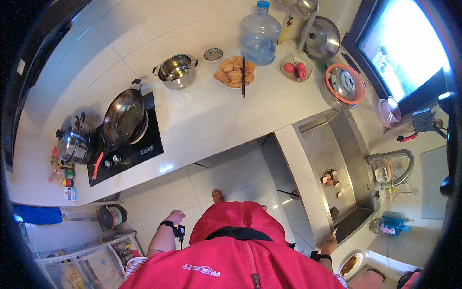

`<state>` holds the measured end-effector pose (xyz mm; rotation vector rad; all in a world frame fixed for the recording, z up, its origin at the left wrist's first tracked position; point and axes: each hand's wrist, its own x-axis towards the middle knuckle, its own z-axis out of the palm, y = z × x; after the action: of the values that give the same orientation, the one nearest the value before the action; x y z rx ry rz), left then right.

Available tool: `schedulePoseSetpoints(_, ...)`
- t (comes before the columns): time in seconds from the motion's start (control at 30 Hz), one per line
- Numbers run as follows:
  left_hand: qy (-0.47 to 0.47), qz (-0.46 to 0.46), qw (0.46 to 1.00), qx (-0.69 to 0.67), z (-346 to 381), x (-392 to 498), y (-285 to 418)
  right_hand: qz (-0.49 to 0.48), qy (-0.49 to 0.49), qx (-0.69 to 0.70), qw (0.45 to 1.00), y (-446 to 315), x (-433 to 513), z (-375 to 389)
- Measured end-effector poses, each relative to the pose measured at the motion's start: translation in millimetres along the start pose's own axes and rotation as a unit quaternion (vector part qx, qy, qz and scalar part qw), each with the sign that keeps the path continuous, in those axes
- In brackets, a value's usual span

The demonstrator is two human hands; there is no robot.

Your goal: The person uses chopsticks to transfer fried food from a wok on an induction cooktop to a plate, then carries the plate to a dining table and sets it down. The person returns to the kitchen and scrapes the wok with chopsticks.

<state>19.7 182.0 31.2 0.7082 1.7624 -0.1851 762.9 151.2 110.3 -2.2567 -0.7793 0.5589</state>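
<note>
My left hand (175, 217) hangs beside my red apron (238, 260) over the tiled floor, holding nothing that I can see, its fingers loosely bent. At the near corner of the stainless steel sink (317, 137), my right hand (329, 242) is at the rim with a finger stretched forward; whether it grips anything is unclear. Broken eggshells (329, 178) lie around the drain. A dark scouring pad (334, 213) sits nearer in the basin. Over the sink curves a metal faucet (400, 153).
A wok (124, 117) and a lidded steel pot (74, 139) stand on the black cooktop (153, 133). Along the counter are a steel pot (177, 81), fried food (234, 74) with chopsticks (243, 81), a water jug (260, 36), tomatoes (301, 70) and an orange basin (355, 97). Blue soap bottles (393, 224) stand right.
</note>
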Motion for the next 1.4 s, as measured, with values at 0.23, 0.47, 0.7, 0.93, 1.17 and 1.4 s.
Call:
schedulePoseSetpoints(0.23,0.081,0.030,0.978,-0.191,-84.2,22.4,-15.1,-0.241,-0.074,-0.022,0.967,-218.6,-17.6,175.2)
schedulePoseSetpoints(0.47,0.068,-0.034,0.956,-0.282,-101.8,22.6,-113.5,-0.555,-0.304,-0.044,0.773,-416.4,-119.7,377.3)
schedulePoseSetpoints(0.7,0.049,-0.116,0.927,-0.354,-58.3,-3.5,-180.0,-0.742,-0.365,-0.295,0.479,-433.6,-218.8,495.6)
schedulePoseSetpoints(0.93,0.032,-0.150,0.917,-0.368,-45.3,-51.9,-171.7,-0.679,-0.282,-0.274,0.620,-412.2,-111.9,505.0)
schedulePoseSetpoints(1.17,0.099,-0.085,0.937,-0.325,-83.1,-23.9,-31.3,-0.518,-0.178,-0.330,0.769,-417.8,67.8,455.6)
schedulePoseSetpoints(1.4,0.073,0.034,0.970,-0.232,-112.3,-9.0,139.0,-0.366,-0.079,-0.358,0.855,-341.9,183.1,379.4)
